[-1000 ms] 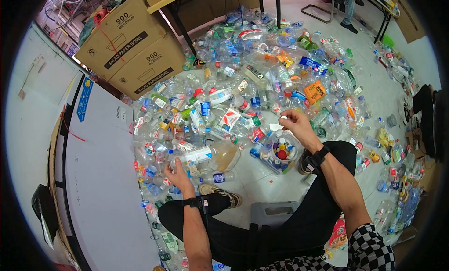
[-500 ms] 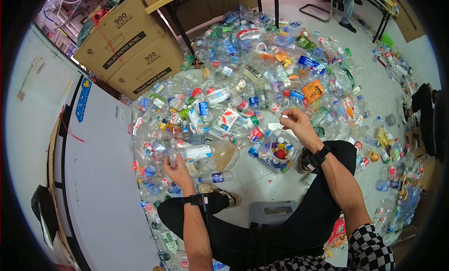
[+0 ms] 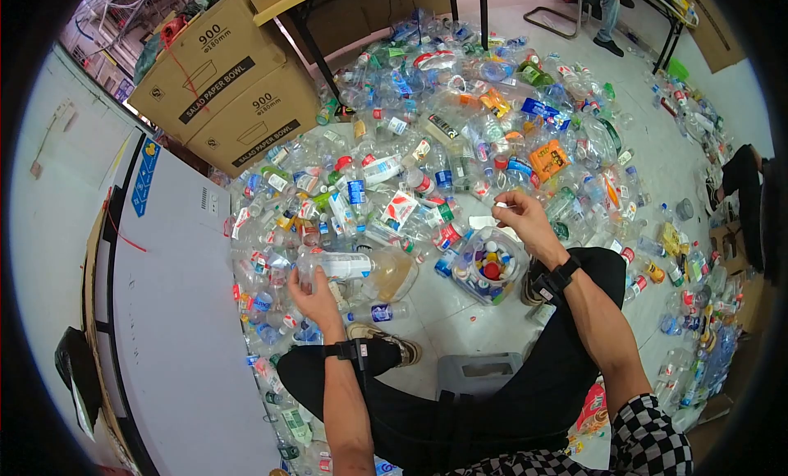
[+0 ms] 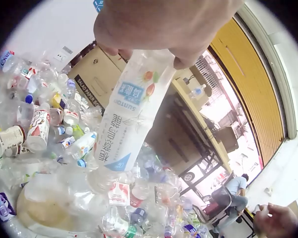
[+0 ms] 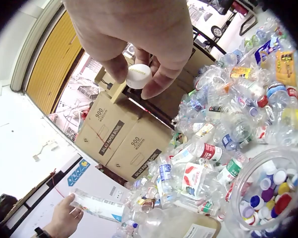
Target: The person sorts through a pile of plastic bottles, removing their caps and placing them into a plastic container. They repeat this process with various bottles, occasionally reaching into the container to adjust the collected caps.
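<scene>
- White cap [image 5: 138, 76] sits pinched between the thumb and fingertips of the right hand [image 3: 523, 220], held up above the jar [image 3: 489, 265] of mixed caps. Only the tips grip it, so I'd judge a small slip could send it off into the pile [image 3: 460, 139] of bottles rather than into the jar.
- Left hand [image 3: 313, 294] is curled round the base end of a bottle [image 4: 131, 106], lifted just over the heap by the person's knee. Its neck points away from the hand, toward a big yellowish jug [image 3: 392, 273]; held at one end only, it could swing and knock its neighbours.
- Bottle itself — clear thin plastic with a white and blue label showing small fruit pictures; whether any liquid is left inside I cannot tell.
- Around them, cardboard boxes [image 3: 230, 82] stand behind the pile.
</scene>
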Tool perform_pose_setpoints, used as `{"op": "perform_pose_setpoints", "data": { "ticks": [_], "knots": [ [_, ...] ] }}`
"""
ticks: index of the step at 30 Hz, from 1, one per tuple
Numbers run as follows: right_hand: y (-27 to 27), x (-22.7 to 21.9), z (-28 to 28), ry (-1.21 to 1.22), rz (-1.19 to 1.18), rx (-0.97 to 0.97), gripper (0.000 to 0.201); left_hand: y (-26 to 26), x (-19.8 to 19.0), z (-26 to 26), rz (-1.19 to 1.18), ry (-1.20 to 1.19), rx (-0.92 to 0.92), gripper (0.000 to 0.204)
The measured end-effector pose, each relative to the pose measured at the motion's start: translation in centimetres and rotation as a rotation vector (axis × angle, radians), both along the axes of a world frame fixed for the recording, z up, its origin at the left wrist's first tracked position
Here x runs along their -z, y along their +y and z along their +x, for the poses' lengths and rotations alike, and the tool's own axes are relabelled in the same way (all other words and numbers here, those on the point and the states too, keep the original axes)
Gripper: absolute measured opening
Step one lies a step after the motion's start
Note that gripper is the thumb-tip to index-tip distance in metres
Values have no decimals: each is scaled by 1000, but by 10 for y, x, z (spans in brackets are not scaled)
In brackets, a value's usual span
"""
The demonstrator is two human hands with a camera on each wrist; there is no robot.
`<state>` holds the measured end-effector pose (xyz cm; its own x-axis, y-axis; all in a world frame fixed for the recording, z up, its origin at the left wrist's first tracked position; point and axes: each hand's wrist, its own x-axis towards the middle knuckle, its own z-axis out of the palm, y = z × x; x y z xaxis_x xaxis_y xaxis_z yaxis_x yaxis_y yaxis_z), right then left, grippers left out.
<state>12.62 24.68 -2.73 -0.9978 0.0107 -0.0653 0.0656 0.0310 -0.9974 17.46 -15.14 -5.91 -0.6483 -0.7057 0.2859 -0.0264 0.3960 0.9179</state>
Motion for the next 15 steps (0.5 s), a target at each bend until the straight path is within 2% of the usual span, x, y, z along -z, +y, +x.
{"op": "perform_pose_setpoints", "data": {
  "ticks": [10, 13, 15],
  "knots": [
    [1, -7, 3, -11, 46, 19, 31, 11, 2, -6, -39, 64, 119, 55],
    [3, -5, 4, -2, 44, 15, 30, 13, 5, -8, -124, 56, 134, 57],
    [4, -3, 4, 8, 41, 6, 30, 14, 6, -9, -150, 66, 207, 54]
  ]
}}
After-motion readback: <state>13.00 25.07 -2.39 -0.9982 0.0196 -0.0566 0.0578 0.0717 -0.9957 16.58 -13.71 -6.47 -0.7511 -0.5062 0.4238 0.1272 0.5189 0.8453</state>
